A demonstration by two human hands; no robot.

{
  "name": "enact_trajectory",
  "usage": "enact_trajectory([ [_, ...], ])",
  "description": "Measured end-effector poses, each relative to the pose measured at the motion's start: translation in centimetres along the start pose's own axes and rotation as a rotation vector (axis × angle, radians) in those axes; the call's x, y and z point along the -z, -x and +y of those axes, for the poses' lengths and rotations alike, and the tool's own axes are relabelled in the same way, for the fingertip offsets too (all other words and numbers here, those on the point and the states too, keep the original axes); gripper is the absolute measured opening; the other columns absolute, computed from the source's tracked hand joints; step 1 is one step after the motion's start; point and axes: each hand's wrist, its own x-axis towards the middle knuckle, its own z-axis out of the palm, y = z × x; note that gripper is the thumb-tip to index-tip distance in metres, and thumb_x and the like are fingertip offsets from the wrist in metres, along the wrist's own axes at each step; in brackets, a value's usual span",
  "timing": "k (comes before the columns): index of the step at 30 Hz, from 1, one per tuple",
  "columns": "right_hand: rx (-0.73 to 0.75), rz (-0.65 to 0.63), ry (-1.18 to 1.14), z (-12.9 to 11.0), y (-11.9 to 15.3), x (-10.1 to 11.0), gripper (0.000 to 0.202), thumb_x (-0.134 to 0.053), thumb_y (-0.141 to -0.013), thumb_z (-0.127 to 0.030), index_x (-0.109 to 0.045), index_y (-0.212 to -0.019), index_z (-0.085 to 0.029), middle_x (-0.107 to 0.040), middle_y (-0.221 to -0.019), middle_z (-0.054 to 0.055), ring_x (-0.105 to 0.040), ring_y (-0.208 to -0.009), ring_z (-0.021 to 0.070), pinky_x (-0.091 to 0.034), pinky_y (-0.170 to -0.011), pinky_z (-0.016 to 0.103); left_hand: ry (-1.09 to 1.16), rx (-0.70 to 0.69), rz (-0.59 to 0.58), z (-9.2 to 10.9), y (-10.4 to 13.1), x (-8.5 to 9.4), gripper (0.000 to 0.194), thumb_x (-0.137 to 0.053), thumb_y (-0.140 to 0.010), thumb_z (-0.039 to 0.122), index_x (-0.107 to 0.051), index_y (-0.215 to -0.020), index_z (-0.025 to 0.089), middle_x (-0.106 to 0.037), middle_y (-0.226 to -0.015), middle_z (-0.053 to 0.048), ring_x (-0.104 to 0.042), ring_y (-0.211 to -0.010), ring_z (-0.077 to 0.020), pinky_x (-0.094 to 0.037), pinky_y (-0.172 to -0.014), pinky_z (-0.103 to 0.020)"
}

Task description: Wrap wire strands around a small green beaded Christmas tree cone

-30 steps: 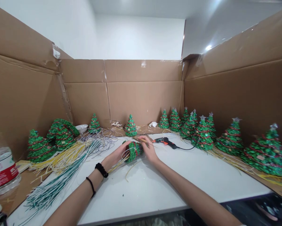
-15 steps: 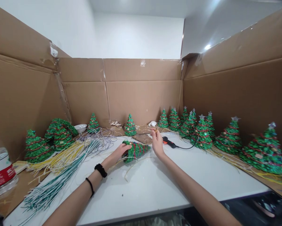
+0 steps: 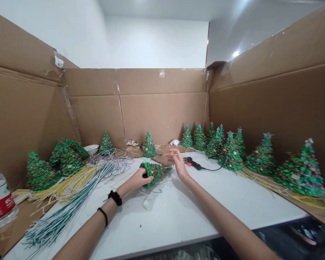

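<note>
A miniature Christmas tree (image 3: 156,172), green with red garland, lies on its side on the white board, tip toward the right. My left hand (image 3: 139,179) grips it at its hollow base, with the thumb on the rim. Past the tip, my right hand (image 3: 178,164) is raised with fingers stretched out and apart, touching no tree. A small yellowish patch shows at its fingers; I cannot tell what it is. A glue gun (image 3: 194,163), black and orange with a cord, lies just right of that hand. Loose pale wire ends lie below the tree.
Bundles of yellow twist ties (image 3: 67,186) and green twist ties (image 3: 61,213) spread over the left side. Decorated trees (image 3: 231,153) stand along the right; another tree (image 3: 149,144) is at the back. Cardboard walls (image 3: 162,112) surround the white board (image 3: 157,224). A bottle (image 3: 1,204) stands far left.
My left hand has turned the tree so its hollow base shows more. My right hand has shifted slightly left, and its fingers have spread from a closer pinch. The view has tilted a little.
</note>
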Motion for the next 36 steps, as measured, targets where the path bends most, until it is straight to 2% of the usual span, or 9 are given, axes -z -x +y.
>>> enact_trajectory([
  [3,0.094,-0.092,0.323,0.8,-0.1,0.4,0.018,-0.043,-0.067,-0.02,-0.039,-0.085,-0.024,-0.057,-0.069,-0.002,-0.053,-0.063,0.0158,-0.038,-0.059,0.025,0.055,0.06,-0.02,0.1,-0.1,0.1,0.023,-0.061,-0.068,0.037,-0.059,-0.074,0.015,-0.058,-0.071,-0.001,-0.046,-0.067,-0.0154,-0.037,-0.063,-0.024],
  [5,0.139,-0.169,0.539,1.1,0.0,0.8,0.014,-0.044,-0.067,-0.018,-0.042,-0.079,-0.023,-0.053,-0.067,-0.003,-0.047,-0.059,0.0145,-0.032,-0.057,0.024,0.082,0.068,-0.045,-0.1,-0.2,0.0,0.026,-0.06,-0.07,0.038,-0.061,-0.082,0.015,-0.061,-0.078,-0.002,-0.05,-0.072,-0.0172,-0.039,-0.068,-0.026],
  [7,0.145,-0.233,0.636,1.2,0.1,1.1,0.012,-0.042,-0.068,-0.017,-0.044,-0.079,-0.023,-0.05,-0.065,-0.003,-0.044,-0.057,0.014,-0.028,-0.055,0.023,0.082,0.063,-0.056,-0.3,-0.2,-0.1,0.028,-0.058,-0.074,0.039,-0.063,-0.087,0.014,-0.063,-0.084,-0.004,-0.052,-0.079,-0.0193,-0.04,-0.073,-0.027],
  [13,0.146,-0.341,0.546,1.7,-0.2,1.8,0.014,-0.04,-0.068,-0.013,-0.043,-0.08,-0.022,-0.046,-0.068,-0.004,-0.042,-0.06,0.0127,-0.03,-0.058,0.022,0.117,0.059,-0.089,-0.3,0.1,-0.5,0.041,-0.053,-0.08,0.047,-0.062,-0.105,0.016,-0.063,-0.108,-0.007,-0.052,-0.099,-0.0225,-0.037,-0.089,-0.03],
  [21,0.242,-0.446,0.518,2.5,-0.2,1.5,0.021,-0.038,-0.063,-0.007,-0.042,-0.08,-0.021,-0.045,-0.071,-0.004,-0.042,-0.064,0.0124,-0.03,-0.058,0.021,0.125,0.041,-0.191,0.4,0.1,-0.8,0.041,-0.054,-0.08,0.05,-0.065,-0.102,0.017,-0.065,-0.102,-0.006,-0.054,-0.097,-0.0224,-0.038,-0.089,-0.03],
  [24,0.236,-0.43,0.587,1.9,-0.1,1.7,0.023,-0.037,-0.063,-0.007,-0.043,-0.081,-0.021,-0.049,-0.071,-0.003,-0.043,-0.064,0.0135,-0.03,-0.059,0.022,0.129,0.036,-0.184,0.3,-0.3,-1.0,0.043,-0.051,-0.082,0.049,-0.063,-0.109,0.018,-0.063,-0.112,-0.006,-0.051,-0.106,-0.0228,-0.036,-0.096,-0.032],
  [28,0.113,-0.338,0.826,0.8,0.0,2.2,0.027,-0.037,-0.065,-0.009,-0.047,-0.088,-0.021,-0.056,-0.076,0.001,-0.048,-0.067,0.0161,-0.028,-0.059,0.023,0.166,0.042,-0.202,0.2,-0.7,-1.1,0.049,-0.048,-0.083,0.052,-0.058,-0.118,0.019,-0.057,-0.124,-0.005,-0.045,-0.118,-0.0222,-0.028,-0.105,-0.035],
  [31,0.059,-0.303,0.944,0.4,0.1,2.3,0.031,-0.038,-0.064,-0.008,-0.048,-0.09,-0.02,-0.058,-0.079,0.002,-0.05,-0.069,0.017,-0.026,-0.058,0.023,0.244,0.062,-0.246,0.4,-0.8,-1.2,0.051,-0.046,-0.084,0.054,-0.057,-0.12,0.02,-0.058,-0.125,-0.004,-0.045,-0.119,-0.0217,-0.025,-0.108,-0.036],
  [36,0.179,-0.376,0.86,0.6,0.4,1.4,0.031,-0.036,-0.061,-0.007,-0.047,-0.088,-0.02,-0.058,-0.079,0.003,-0.05,-0.072,0.0174,-0.03,-0.061,0.023,0.337,0.119,-0.256,0.4,-1.0,-1.5,0.054,-0.046,-0.083,0.055,-0.055,-0.122,0.02,-0.059,-0.123,-0.003,-0.05,-0.115,-0.022,-0.027,-0.108,-0.038],
])
